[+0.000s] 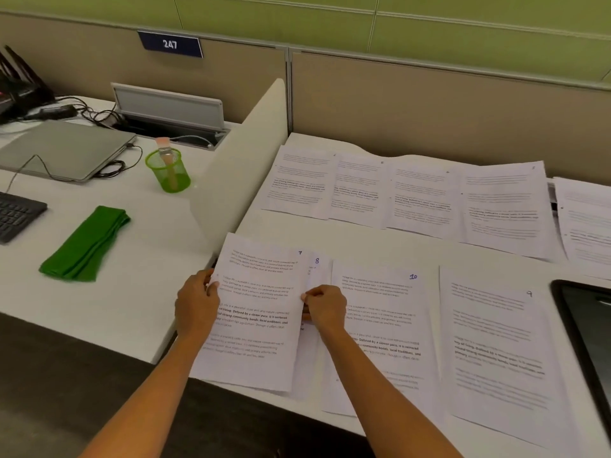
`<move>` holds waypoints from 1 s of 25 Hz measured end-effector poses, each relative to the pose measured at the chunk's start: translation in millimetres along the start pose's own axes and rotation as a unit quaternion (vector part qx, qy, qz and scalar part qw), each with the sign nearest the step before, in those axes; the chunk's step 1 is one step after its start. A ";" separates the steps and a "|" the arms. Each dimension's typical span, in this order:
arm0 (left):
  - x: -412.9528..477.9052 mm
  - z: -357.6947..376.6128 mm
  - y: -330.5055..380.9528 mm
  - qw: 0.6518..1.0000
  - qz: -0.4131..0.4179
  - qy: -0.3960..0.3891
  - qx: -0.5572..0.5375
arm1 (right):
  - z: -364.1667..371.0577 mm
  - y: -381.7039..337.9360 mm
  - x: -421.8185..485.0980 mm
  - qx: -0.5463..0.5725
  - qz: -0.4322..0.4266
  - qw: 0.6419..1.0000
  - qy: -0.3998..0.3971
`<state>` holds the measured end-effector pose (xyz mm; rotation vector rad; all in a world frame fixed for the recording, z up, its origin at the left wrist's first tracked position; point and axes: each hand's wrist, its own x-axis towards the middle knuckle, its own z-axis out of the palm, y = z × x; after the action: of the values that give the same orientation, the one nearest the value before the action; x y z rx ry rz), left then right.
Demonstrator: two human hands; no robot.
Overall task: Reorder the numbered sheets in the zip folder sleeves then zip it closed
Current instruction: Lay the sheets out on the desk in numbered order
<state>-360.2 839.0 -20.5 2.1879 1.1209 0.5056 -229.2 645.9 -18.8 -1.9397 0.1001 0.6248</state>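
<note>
Green folded cloth (84, 244) far left, on the neighbouring desk. Left hand (196, 305) pinches the left edge of sheet 7 (261, 312); right hand (325, 309) pinches its right edge. Sheet 7 overlaps sheet 8 (318, 269). Rightward, flat on the desk: sheet 10 (383, 325), then sheet 9 (496, 342).

Nine white printed paper sheets (502, 206): five in the upper row, four in the lower. One green mesh cup (168, 173), one folded green cloth (86, 246), one closed grey laptop (62, 150), one black keyboard (18, 214), at left.
</note>
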 end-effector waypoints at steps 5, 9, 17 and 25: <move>-3.8 14.5 8.1 0.990 0.093 0.027 0.104 | 5.8 1.8 -1.4 -0.016 -0.010 1.000 0.015; -17.3 33.0 13.6 0.968 0.202 -0.038 0.144 | 7.3 0.8 -4.2 -0.036 -0.034 0.999 0.018; -28.8 66.7 13.1 0.936 0.247 -0.151 0.201 | 9.5 2.9 -10.8 -0.138 -0.083 0.986 0.035; -27.3 70.6 7.7 0.932 0.240 -0.173 0.210 | 7.7 6.8 -11.1 -0.205 -0.109 0.972 0.036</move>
<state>-330.2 788.2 -68.5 2.8056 0.5282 0.0592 -244.1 647.2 -21.6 -2.3323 -0.2113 0.4512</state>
